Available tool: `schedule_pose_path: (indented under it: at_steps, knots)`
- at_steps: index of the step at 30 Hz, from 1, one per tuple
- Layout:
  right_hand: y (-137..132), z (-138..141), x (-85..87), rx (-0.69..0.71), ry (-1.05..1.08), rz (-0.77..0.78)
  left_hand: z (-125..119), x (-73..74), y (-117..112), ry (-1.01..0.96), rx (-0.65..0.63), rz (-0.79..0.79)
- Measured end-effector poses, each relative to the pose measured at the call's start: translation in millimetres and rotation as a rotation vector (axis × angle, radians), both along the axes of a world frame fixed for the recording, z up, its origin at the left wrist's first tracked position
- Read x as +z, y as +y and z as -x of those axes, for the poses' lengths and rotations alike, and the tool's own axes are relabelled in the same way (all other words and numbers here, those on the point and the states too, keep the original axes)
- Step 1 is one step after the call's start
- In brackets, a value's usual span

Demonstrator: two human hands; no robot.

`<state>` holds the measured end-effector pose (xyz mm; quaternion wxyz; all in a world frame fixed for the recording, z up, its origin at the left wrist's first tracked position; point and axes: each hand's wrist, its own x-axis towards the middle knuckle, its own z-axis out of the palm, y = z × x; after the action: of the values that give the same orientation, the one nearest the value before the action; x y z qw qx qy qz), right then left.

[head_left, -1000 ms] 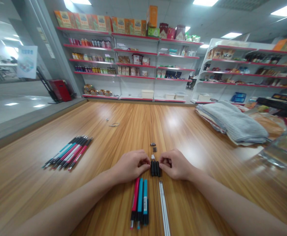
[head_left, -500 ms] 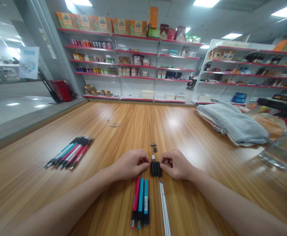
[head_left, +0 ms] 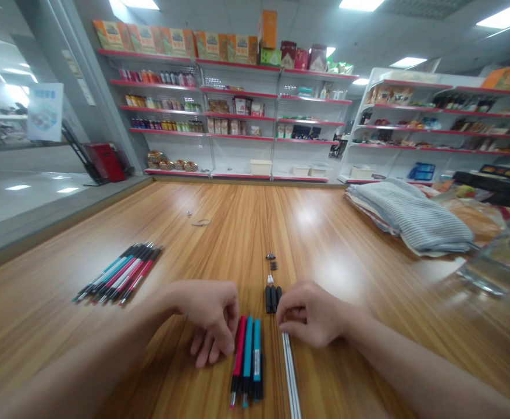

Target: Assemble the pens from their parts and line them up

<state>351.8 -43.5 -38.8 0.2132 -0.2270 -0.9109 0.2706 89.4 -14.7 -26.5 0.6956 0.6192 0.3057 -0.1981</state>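
Note:
My left hand (head_left: pixel 213 320) hovers beside a pink pen barrel (head_left: pixel 239 346), its fingers loosely apart and holding nothing. Two blue pen barrels (head_left: pixel 248 349) lie parallel to the pink one, all with black lower ends. My right hand (head_left: pixel 313 314) is closed, thumb and fingertips at the upper ends of several thin white pen refills (head_left: pixel 290 372). Those ends are hidden under the fingers. Just left of that hand, black pen grips (head_left: pixel 271 298) sit in a row. Beyond them are small white parts (head_left: pixel 270 279), small dark pieces (head_left: pixel 273 266) and little metal parts (head_left: pixel 271 256).
A bundle of assembled pens (head_left: pixel 117 273) lies on the left of the wooden table (head_left: pixel 220 250). Farther back is a thin loop (head_left: pixel 201 222). Folded striped cloth (head_left: pixel 416 215) and a clear container (head_left: pixel 499 259) stand at the right. Stocked shelves (head_left: pixel 237 116) line the back.
My left hand has left the black grips, moving left and nearer me, and its fingers have loosened. My right hand has moved slightly nearer me, from the grips onto the refill ends.

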Motion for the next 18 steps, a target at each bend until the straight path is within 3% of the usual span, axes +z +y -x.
schedule_pose_path:
  at_steps: [5, 12, 18]
  knots:
    - [-17, 14, 5.5, 0.071, -0.132, -0.16, -9, -5.9, -5, -0.003, -0.015, 0.062]
    - [-18, 14, 8.7, 0.083, -0.191, -0.159, -14, -12.3, -7, -0.149, -0.061, 0.035]
    - [-17, 13, 11.4, 0.071, -0.21, -0.16, -19, -11.4, -10, -0.067, 0.013, 0.07]
